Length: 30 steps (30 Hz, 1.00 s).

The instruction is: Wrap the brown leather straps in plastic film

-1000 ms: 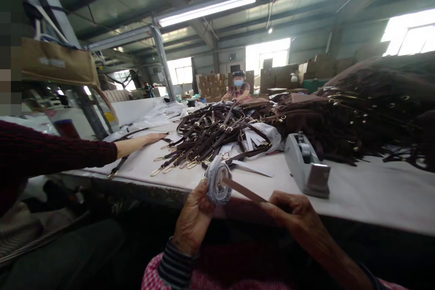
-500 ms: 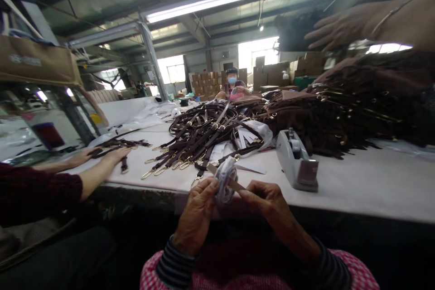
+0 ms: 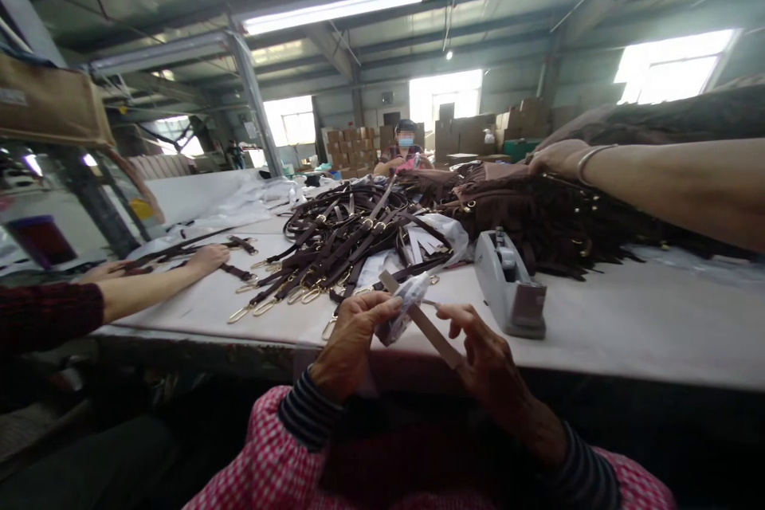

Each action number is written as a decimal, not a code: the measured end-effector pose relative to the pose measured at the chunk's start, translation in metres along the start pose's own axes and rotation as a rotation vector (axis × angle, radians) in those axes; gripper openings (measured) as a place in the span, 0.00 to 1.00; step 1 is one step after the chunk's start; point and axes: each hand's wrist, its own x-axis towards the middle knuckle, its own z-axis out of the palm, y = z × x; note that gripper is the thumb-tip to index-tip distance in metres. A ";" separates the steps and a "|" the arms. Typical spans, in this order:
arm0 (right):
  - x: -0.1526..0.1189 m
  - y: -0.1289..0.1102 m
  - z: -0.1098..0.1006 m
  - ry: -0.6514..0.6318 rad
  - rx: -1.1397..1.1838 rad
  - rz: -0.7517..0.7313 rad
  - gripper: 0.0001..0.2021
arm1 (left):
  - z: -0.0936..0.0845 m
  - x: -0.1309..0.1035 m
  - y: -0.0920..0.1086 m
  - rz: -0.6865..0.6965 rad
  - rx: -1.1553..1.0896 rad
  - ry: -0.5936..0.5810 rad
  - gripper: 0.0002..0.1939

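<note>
My left hand (image 3: 352, 339) pinches a small bundle (image 3: 399, 319) wrapped in clear plastic, just in front of the table edge. A flat grey-brown strip (image 3: 435, 336) runs slantwise across the bundle, its upper end sticking out above. The strip's lower end is held in my right hand (image 3: 490, 358), whose index finger is raised near the bundle. Beyond my hands lies a heap of dark brown straps (image 3: 340, 243) with gold-coloured clips. To the right of the heap stands a grey tape dispenser (image 3: 508, 287).
A pile of brown items (image 3: 538, 215) covers the back right, with another person's hand (image 3: 555, 159) on it. At left, a person's hand (image 3: 209, 259) touches straps. Someone masked sits across the table (image 3: 633, 319). Plastic film (image 3: 239, 199) lies at the back left.
The wrapped bundle has tilted, and more of the strip shows between it and my right hand. The other person's arm at right has come down onto the brown pile. The view has shifted slightly.
</note>
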 end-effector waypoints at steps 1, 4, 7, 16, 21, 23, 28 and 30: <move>0.001 -0.001 0.001 -0.022 -0.046 -0.105 0.19 | 0.000 0.004 0.002 0.014 0.054 -0.033 0.16; 0.006 -0.006 0.002 -0.025 -0.089 -0.239 0.14 | 0.001 0.016 0.000 0.151 0.336 -0.108 0.13; 0.008 0.000 0.004 0.009 -0.117 -0.185 0.10 | 0.002 0.026 -0.020 0.463 0.731 -0.130 0.11; 0.021 0.026 -0.001 -0.363 -0.105 0.012 0.10 | 0.000 0.034 -0.070 0.642 0.907 -0.207 0.08; 0.053 0.032 -0.008 -0.466 0.097 0.176 0.07 | -0.003 0.035 -0.068 0.641 0.880 -0.162 0.09; 0.061 0.036 -0.008 -0.500 0.147 0.222 0.04 | -0.001 0.033 -0.069 0.643 0.875 -0.154 0.10; 0.076 0.045 -0.003 -0.588 0.230 0.378 0.05 | 0.004 0.027 -0.072 0.594 0.866 -0.101 0.10; 0.083 0.047 -0.001 -0.617 0.235 0.426 0.11 | 0.006 0.025 -0.073 0.549 0.834 -0.041 0.12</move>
